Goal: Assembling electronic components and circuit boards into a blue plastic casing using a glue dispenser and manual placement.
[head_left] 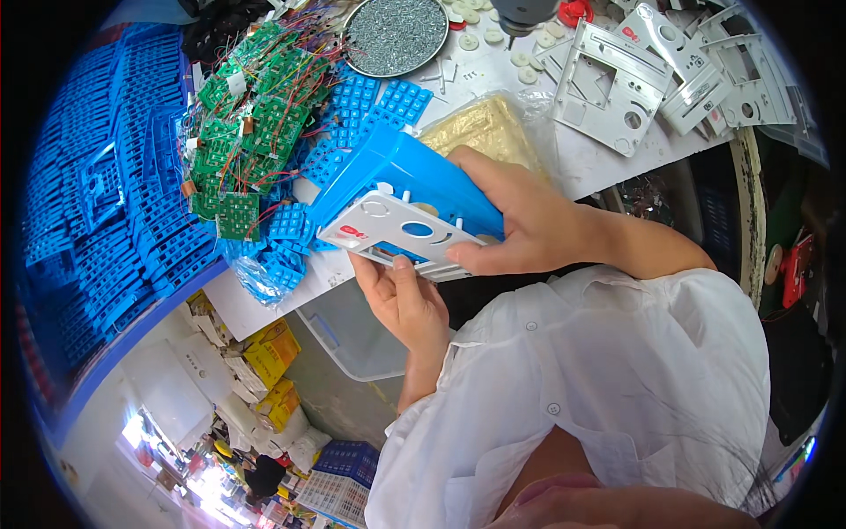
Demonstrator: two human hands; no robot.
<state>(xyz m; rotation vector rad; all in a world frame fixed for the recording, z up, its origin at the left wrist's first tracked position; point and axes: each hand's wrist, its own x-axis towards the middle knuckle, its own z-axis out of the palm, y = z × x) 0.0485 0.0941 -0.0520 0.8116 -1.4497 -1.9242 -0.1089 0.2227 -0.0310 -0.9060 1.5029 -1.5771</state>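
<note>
Cluttered bench: both hands grip a blue housing (414,172) (underside hidden).

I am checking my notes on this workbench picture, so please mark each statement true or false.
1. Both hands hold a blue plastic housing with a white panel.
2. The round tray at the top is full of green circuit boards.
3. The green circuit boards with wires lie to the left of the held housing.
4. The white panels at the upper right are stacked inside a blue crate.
1. True. The left hand and the right hand hold the blue plastic housing with the white panel.
2. False. The round tray holds small grey metal parts.
3. True. The green circuit boards lie there.
4. False. The white panels lie loose on the table.
</note>
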